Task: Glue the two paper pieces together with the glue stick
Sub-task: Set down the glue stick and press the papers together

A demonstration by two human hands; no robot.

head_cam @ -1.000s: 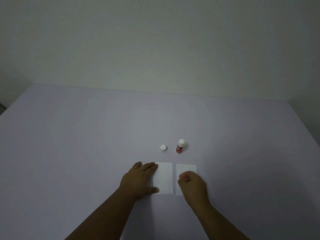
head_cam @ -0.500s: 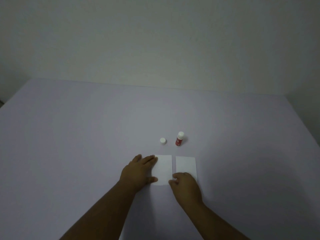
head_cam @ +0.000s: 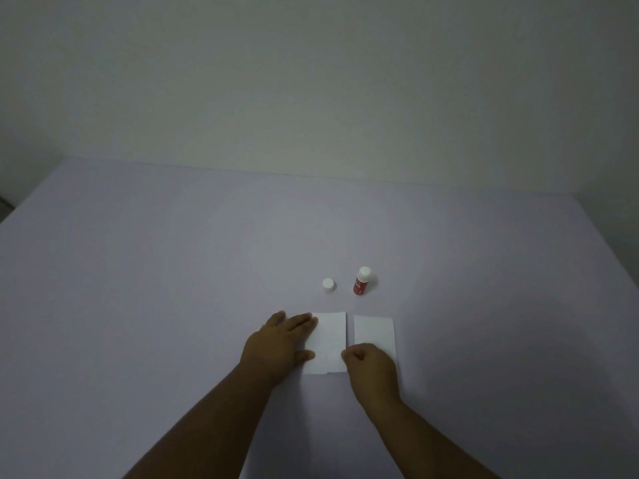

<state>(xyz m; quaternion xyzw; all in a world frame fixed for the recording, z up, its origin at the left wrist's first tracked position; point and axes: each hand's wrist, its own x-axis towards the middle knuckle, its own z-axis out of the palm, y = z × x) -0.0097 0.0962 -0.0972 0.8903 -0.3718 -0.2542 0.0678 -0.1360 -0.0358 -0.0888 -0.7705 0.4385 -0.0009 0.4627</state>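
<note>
Two white paper pieces lie side by side on the lilac table, the left paper (head_cam: 330, 337) and the right paper (head_cam: 375, 331), with a narrow gap between them. My left hand (head_cam: 276, 344) rests flat, fingers spread, on the left paper's left edge. My right hand (head_cam: 371, 369) is curled into a loose fist at the papers' near edge. It covers the right paper's lower part, with the thumb by the gap. Whether it pinches a paper is hidden. Behind the papers the red glue stick (head_cam: 361, 286) stands upright and uncapped, with its white cap (head_cam: 328, 285) to its left.
The lilac table (head_cam: 173, 288) reaches to a plain pale wall at the back. Its left and right edges show at the sides of the view. Nothing else stands on it.
My right hand has slid left from the right paper's middle to the near edge by the gap. My left hand has stayed on the left paper. The papers and glue stick have not moved.
</note>
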